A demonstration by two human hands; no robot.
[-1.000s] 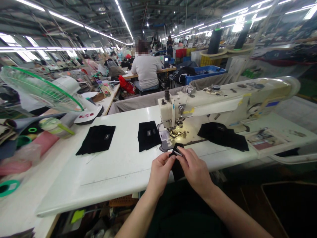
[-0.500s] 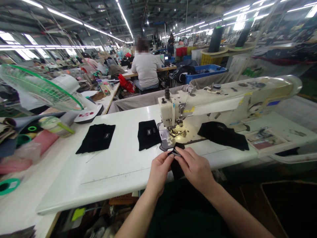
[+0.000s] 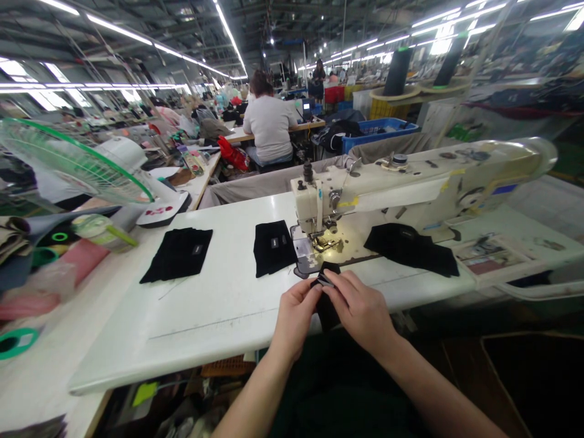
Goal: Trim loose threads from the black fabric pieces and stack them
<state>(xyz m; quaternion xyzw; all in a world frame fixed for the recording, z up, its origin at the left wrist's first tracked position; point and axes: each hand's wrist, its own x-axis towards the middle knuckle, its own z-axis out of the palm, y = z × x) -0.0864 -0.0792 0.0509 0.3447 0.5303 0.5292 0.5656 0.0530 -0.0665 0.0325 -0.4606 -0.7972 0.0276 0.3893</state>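
Observation:
My left hand and my right hand meet at the table's front edge, both pinching a black fabric piece. Its lower end hangs down between them, and a small greyish strip shows at the fingertips, too small to name. Just beyond my hands is the lit needle area of a sewing machine. Left of the needle lies a black fabric piece with a small label. Farther left is another labelled black piece. A third black piece rests under the machine arm.
A green-rimmed fan stands at the left beside a jar and pink rolls. At the right, a small parts tray is set into the white table. A co-worker in a light top sits ahead.
Both hands stay nearly in place, pinching the black fabric, with only a very slight shift of the fingers. The other fabric pieces have not moved.

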